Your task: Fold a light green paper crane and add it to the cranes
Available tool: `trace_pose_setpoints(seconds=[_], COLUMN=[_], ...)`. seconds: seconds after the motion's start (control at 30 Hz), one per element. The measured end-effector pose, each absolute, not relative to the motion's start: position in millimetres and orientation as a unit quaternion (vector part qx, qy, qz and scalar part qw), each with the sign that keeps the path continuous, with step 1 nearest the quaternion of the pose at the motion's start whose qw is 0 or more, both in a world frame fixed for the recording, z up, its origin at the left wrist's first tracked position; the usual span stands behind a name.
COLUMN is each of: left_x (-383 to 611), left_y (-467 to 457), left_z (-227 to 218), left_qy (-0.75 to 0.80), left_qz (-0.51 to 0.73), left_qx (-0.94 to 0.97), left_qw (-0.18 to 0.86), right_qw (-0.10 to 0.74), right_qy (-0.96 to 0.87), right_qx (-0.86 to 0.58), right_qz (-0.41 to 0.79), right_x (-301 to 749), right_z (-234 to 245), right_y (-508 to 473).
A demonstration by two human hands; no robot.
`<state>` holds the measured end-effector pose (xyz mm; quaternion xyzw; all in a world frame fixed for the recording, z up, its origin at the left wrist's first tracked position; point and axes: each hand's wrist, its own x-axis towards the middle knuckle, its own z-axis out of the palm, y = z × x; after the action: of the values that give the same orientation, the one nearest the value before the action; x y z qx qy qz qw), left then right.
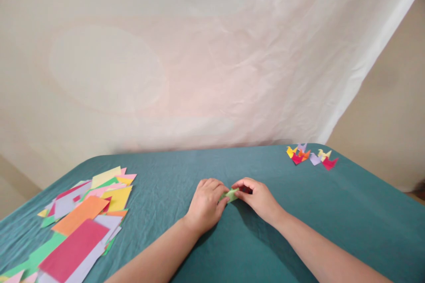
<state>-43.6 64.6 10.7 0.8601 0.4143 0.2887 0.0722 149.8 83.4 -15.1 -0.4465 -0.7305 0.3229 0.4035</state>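
My left hand (206,203) and my right hand (258,196) meet at the middle of a teal-covered table (348,212). Both pinch a small folded piece of light green paper (231,194) between their fingertips, low on the cloth. The fingers of each hand are curled closed around the paper's ends, and most of the paper is hidden by them.
A loose pile of coloured paper sheets (79,221) lies at the left of the table. Several small folded paper figures (310,155) in yellow, orange, red and lilac sit at the far right edge. A creased white backdrop (199,53) hangs behind the table.
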Motion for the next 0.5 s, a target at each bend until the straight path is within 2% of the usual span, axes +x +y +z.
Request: trace_pose_setpoints(seconds=[0.37, 0.5], left_x=[-44.9, -45.1], left_y=[64.4, 65.1], left_z=[9.3, 6.1], left_qy=[0.398, 0.396], left_qz=[0.288, 0.296], left_qx=[0.869, 0.867], left_qw=[0.063, 0.058], right_qw=[0.395, 0.403], right_qy=[-0.71, -0.685], right_qx=[-0.453, -0.442], right_qz=[0.366, 0.416], right_x=[150.0, 149.7], right_z=[-14.2, -17.5], right_y=[83.7, 84.9])
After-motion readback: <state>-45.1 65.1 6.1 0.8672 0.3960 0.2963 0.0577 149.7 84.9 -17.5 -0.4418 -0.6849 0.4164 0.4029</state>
